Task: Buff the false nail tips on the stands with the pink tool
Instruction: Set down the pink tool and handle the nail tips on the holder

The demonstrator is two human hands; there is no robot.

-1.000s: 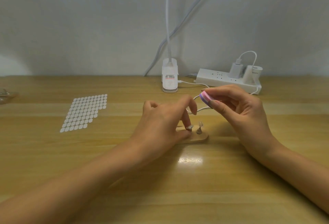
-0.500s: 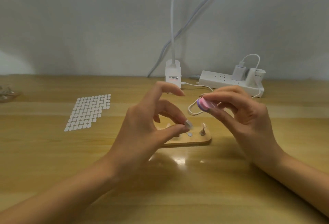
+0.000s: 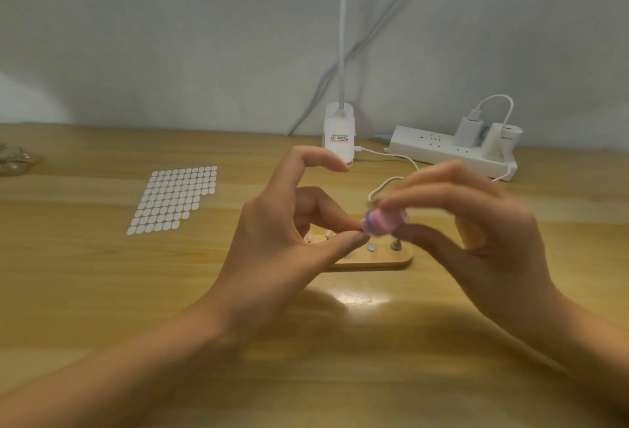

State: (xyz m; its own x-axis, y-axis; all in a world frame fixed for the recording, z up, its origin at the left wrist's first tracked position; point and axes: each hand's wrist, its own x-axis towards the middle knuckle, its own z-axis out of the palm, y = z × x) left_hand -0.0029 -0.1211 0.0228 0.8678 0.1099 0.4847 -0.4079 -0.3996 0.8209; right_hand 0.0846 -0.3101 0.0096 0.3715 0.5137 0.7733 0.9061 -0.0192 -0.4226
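My left hand (image 3: pixel 289 240) is raised above the wooden stand base (image 3: pixel 391 260). Its thumb and middle finger pinch a small nail tip, which the pink tool hides. My right hand (image 3: pixel 476 233), blurred, grips the pink buffing tool (image 3: pixel 383 221) between thumb and fingers. The tool's end meets my left fingertips. On the base I see a bare round magnet spot (image 3: pixel 371 248) and one small stand (image 3: pixel 394 244) to its right. More stands (image 3: pixel 318 236) show through the gap under my left fingers.
A sheet of white oval stickers (image 3: pixel 173 199) lies to the left. A white lamp base (image 3: pixel 339 134) stands at the back, with a power strip (image 3: pixel 449 155) and chargers to its right. A white cable (image 3: pixel 384 186) loops behind my hands. Something clear (image 3: pixel 13 158) sits at the far left.
My left hand lifted a nail tip off the base and raised it. My right hand brought the pink tool down and left until it met that tip.
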